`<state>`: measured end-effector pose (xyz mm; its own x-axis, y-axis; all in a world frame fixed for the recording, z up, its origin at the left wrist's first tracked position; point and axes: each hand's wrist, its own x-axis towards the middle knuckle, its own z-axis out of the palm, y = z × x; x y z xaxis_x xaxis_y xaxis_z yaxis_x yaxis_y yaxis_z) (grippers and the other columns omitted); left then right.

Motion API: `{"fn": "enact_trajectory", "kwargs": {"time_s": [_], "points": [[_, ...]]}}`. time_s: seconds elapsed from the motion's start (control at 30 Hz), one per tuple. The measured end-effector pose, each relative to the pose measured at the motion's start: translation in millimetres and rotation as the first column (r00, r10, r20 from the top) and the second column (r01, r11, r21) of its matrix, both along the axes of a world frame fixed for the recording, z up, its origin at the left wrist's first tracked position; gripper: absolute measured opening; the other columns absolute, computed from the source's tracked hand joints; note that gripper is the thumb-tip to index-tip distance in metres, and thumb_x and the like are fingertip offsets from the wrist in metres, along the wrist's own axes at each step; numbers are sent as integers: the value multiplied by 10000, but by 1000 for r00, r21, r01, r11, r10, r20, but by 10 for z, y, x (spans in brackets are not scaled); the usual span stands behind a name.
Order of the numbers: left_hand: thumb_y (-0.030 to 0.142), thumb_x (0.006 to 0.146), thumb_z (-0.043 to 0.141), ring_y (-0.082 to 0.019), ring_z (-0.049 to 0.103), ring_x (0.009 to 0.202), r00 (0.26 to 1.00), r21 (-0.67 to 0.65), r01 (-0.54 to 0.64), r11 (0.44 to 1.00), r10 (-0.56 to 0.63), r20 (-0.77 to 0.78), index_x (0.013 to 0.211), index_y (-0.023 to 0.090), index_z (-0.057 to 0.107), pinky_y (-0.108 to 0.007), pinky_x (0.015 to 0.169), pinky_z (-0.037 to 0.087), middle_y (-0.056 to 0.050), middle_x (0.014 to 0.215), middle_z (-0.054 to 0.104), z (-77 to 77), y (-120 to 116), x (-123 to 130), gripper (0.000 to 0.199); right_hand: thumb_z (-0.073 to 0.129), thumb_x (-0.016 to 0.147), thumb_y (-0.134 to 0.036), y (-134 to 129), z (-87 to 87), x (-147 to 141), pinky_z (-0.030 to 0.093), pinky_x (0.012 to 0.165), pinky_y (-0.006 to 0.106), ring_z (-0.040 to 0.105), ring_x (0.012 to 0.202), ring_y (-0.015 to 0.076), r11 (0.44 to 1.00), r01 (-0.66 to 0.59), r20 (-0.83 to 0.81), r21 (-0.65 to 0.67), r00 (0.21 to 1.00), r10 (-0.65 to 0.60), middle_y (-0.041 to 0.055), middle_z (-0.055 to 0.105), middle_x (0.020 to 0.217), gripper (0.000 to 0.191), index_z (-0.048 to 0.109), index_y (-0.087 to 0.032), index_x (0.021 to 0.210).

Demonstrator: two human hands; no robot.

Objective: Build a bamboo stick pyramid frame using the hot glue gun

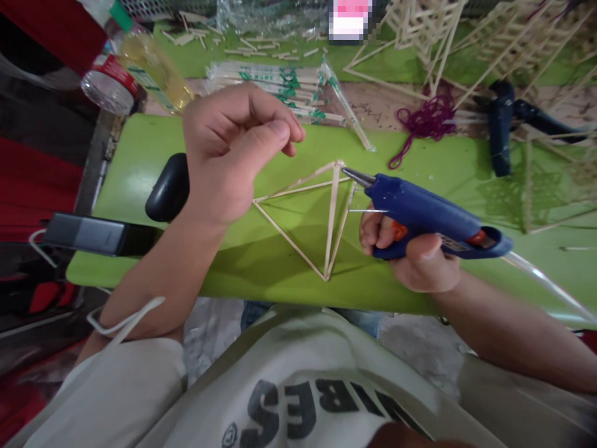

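My right hand [424, 261] is wrapped round a blue hot glue gun [420, 205], with fingers at its orange trigger. A clear glue stick [550, 283] runs out of the gun's back end. The metal nozzle touches, or nearly touches, the top corner of a pyramid-like frame of thin wooden sticks [333, 218], which stands on the green table. My left hand [233, 143] hovers up and left of that frame, fingers curled and thumb closed against the index finger. Nothing shows between them. A thin pale strand, perhaps glue, stretches by my right fingers.
Wrapped chopsticks [280, 84] lie behind my left hand, near a bottle of yellow liquid [153, 68]. Purple string [426, 121], a dark-handled tool [501, 127] and larger stick lattices [420, 31] are at the back right. A power bank [84, 233] and black case [168, 186] sit left.
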<state>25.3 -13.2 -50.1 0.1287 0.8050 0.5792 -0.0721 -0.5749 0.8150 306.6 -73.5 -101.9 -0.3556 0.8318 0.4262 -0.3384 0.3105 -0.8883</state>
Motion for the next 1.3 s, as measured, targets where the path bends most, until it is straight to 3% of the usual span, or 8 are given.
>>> {"fn": "enact_trajectory", "kwargs": {"time_s": [0.27,0.4,0.53,0.7,0.77,0.87,1.0,1.3], "points": [[716,1202,731,-412,853,1357,997,66,-20,998,15,81,1302,276,880,-541,1084,745,-95,1171,859,-28,-7,108,475,797,1157,-608,-6,12,30,539,535,322,684,659,189,1000,-11,28,-22,1000,12,57,637,765,486,756,-201,896],[579,1197,805,-315,888,1091,1000,73,-6,997,4,23,1188,272,933,-462,945,743,-66,1062,861,-71,30,-50,332,801,1144,-636,-10,22,17,518,518,323,668,630,188,1000,1,26,-30,1000,0,50,614,736,516,738,-207,866],[387,1120,909,-178,802,775,994,237,7,972,-33,104,1040,240,981,-314,696,649,-30,929,871,-272,361,-56,182,777,1158,-673,-10,38,-2,512,525,313,652,616,176,999,5,31,-53,1000,-3,29,568,696,581,685,-211,818],[531,1048,998,-167,775,622,978,530,112,840,-186,88,1158,297,981,-259,480,555,14,831,812,-448,696,-61,258,767,1161,-702,-16,61,-16,508,534,306,637,609,160,998,13,56,-54,998,-10,13,528,675,665,593,-217,740],[511,1057,995,-187,805,708,985,447,108,888,-157,72,1174,286,980,-281,568,617,0,878,823,-344,555,-105,254,754,1162,-710,-20,55,-23,502,528,317,631,607,167,998,17,73,-56,997,-12,13,519,670,678,573,-224,725],[222,1205,786,-240,812,1034,997,-10,45,999,-46,-66,1174,222,979,-391,931,690,-81,1107,867,-79,171,-156,196,752,1149,-655,-22,33,-28,474,502,330,606,593,177,999,27,50,-39,998,-25,18,510,666,612,582,-235,737],[118,1183,758,-247,785,1025,998,-60,35,998,-38,-53,1108,234,975,-416,938,668,-70,1080,856,105,-79,-162,257,732,1153,-657,-18,19,-13,467,505,348,604,597,183,999,15,57,-41,998,-13,31,547,683,586,613,-236,764],[107,1111,824,-219,781,950,999,-60,38,997,-37,18,1067,241,996,-392,872,647,-49,1015,867,85,-11,-96,223,760,1125,-600,-33,-6,4,447,520,388,597,602,195,999,0,40,-40,999,1,36,562,714,518,623,-243,776]]}}
